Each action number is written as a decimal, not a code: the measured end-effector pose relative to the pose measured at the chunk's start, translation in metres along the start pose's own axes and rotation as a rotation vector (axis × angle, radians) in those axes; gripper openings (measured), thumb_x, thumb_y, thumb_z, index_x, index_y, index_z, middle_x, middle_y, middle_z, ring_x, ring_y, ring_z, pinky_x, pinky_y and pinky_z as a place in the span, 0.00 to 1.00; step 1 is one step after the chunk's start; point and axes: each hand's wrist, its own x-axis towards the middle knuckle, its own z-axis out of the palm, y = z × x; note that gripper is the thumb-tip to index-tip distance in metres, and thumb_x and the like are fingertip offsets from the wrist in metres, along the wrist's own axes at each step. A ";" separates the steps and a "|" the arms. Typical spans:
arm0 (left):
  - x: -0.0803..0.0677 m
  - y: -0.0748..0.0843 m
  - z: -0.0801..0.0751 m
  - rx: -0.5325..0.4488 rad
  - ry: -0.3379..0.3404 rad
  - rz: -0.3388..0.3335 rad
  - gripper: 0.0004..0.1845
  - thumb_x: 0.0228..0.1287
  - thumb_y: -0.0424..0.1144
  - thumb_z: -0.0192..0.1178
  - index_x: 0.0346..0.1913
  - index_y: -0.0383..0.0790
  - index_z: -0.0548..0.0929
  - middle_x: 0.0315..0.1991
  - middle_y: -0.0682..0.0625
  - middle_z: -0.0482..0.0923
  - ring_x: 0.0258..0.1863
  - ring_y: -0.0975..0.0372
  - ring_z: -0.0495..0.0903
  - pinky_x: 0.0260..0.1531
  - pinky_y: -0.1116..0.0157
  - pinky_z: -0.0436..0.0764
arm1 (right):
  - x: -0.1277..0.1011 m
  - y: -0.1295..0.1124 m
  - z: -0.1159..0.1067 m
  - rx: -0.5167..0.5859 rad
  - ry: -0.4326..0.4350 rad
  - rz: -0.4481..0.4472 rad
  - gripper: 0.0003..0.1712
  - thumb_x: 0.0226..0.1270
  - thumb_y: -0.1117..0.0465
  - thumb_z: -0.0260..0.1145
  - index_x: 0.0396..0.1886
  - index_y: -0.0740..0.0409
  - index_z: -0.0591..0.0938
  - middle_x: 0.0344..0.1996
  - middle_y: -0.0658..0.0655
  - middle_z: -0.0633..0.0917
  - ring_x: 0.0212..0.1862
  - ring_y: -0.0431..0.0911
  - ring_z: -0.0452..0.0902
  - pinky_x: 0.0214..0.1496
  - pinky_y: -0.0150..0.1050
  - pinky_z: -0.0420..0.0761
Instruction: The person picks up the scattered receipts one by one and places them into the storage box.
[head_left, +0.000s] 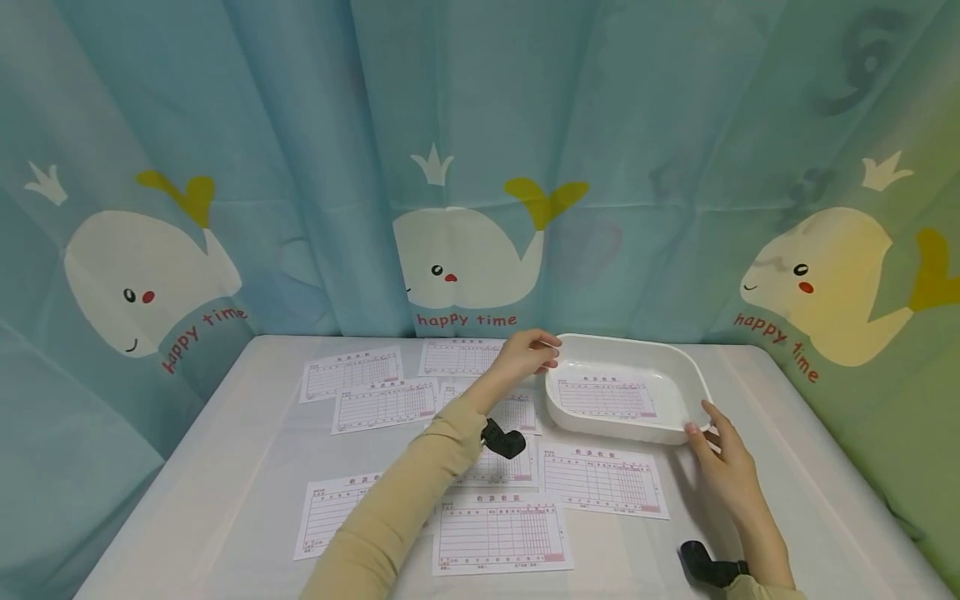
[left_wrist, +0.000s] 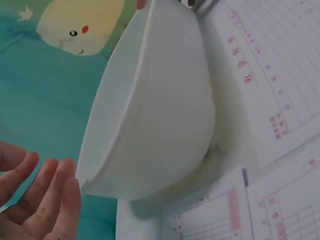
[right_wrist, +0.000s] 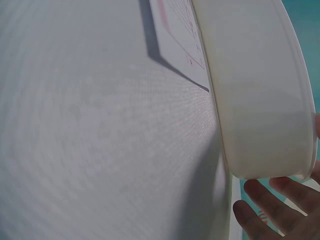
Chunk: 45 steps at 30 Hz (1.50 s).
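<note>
A white plastic basin (head_left: 626,432) with rounded corners stands at the back right of the table, one printed receipt slip (head_left: 606,398) lying inside it. At its left rim is my left hand (head_left: 527,353); in the left wrist view the loosely bent fingers (left_wrist: 70,205) reach the basin's corner, at least one fingertip against it. My right hand (head_left: 723,458) holds the front right corner, with thumb and index finger at the rim. The right wrist view shows the other fingers (right_wrist: 267,205) spread beside the basin's wall. Whether its base touches the table everywhere, I cannot tell.
Several printed slips lie on the white-covered table (head_left: 247,450), among them one slip (head_left: 501,535) near the front and another slip (head_left: 603,481) before the basin. My left forearm (head_left: 401,500) crosses over some of them. Behind the table hangs a blue whale-print curtain (head_left: 645,167).
</note>
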 end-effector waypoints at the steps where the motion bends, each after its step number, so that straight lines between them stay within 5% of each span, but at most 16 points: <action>1: -0.002 -0.002 -0.001 0.008 -0.001 0.003 0.13 0.69 0.34 0.54 0.53 0.36 0.80 0.48 0.41 0.81 0.43 0.55 0.84 0.48 0.59 0.83 | 0.000 0.000 0.000 0.003 0.000 -0.002 0.39 0.76 0.48 0.49 0.76 0.63 0.48 0.71 0.77 0.54 0.65 0.74 0.60 0.61 0.70 0.65; 18: -0.041 -0.028 -0.028 0.080 0.013 0.041 0.12 0.68 0.35 0.55 0.51 0.38 0.81 0.44 0.42 0.82 0.41 0.57 0.84 0.41 0.65 0.82 | 0.000 0.001 0.002 -0.015 0.017 -0.016 0.38 0.76 0.50 0.48 0.76 0.65 0.49 0.69 0.80 0.55 0.64 0.76 0.61 0.57 0.70 0.68; 36: -0.090 -0.056 -0.057 0.117 0.032 0.029 0.13 0.68 0.35 0.55 0.51 0.34 0.81 0.45 0.39 0.83 0.40 0.55 0.84 0.43 0.56 0.83 | 0.001 0.002 0.001 -0.010 0.017 0.002 0.38 0.76 0.49 0.48 0.76 0.63 0.48 0.70 0.78 0.54 0.64 0.76 0.60 0.59 0.70 0.66; 45: -0.112 -0.069 -0.073 0.089 0.066 0.004 0.13 0.68 0.36 0.56 0.51 0.34 0.80 0.45 0.38 0.83 0.40 0.57 0.84 0.43 0.59 0.83 | 0.001 0.000 0.001 -0.006 0.007 0.016 0.39 0.76 0.48 0.48 0.76 0.62 0.48 0.70 0.79 0.54 0.65 0.75 0.60 0.59 0.70 0.67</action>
